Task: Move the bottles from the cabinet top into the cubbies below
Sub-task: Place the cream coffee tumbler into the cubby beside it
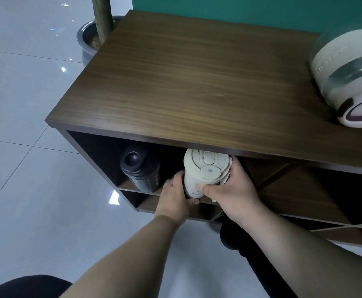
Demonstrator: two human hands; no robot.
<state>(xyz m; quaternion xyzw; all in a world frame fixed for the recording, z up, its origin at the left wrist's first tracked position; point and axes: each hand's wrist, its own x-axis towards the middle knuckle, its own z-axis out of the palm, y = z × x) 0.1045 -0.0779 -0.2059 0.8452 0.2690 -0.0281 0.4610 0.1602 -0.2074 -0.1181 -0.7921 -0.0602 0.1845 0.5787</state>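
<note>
done so far: black bottle (140, 169) already sits upright in the top-left cubby (102, 160)
in progress: cream bottle (204, 173) going in just beside it, under the cabinet top (186, 82), bottom near the shelf
hands: left hand (174, 195) cups its lower side, right hand (232, 190) wraps it with the thumb pressed on the front
left to do: looks like one more, a big cream-and-green bottle (348, 76) lying on its side up top at the right
in the way: not much, black bottle's close; plant pot (94, 37) well clear

Both hands (206, 195) forward, fingers curled
</note>
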